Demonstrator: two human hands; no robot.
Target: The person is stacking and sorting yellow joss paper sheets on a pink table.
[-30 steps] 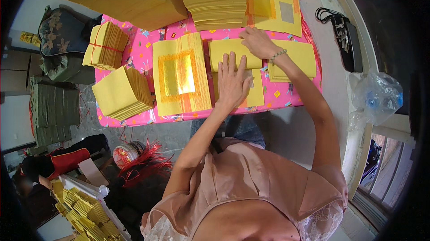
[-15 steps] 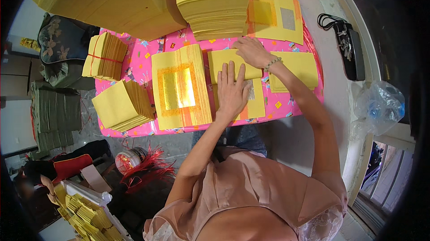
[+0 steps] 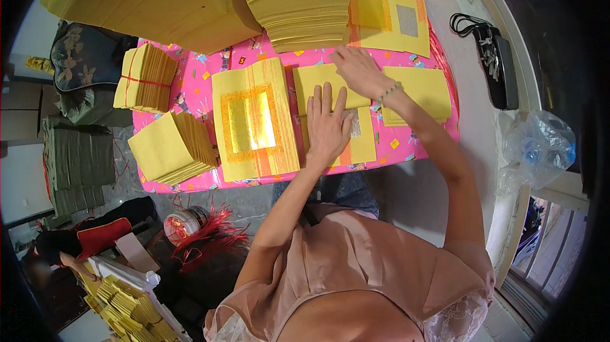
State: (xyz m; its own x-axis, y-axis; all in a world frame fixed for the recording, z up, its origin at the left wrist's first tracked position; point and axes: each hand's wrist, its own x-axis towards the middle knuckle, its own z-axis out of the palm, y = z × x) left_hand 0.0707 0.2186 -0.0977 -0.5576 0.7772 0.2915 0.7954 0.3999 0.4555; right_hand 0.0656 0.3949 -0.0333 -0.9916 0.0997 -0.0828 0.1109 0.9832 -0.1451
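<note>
A folded yellow paper sheet lies on the pink patterned tablecloth in front of me. My left hand rests flat on its near part with fingers spread. At the sheet's far right corner, my right hand presses down with bent fingers; nothing shows in its grasp. Part of the sheet is hidden beneath both hands. Below the fold, another yellow sheet with a silvery patch sticks out toward me. A small pile of folded yellow sheets lies under my right forearm.
A yellow stack with a gold foil square lies to the left. Folded bundles sit farther left, one tied with red string. Tall stacks stand behind. A black pouch with keys rests on the right ledge.
The view has shifted a little. My right hand's fingers have moved slightly at the sheet's far edge. My left hand stays flat in the same place.
</note>
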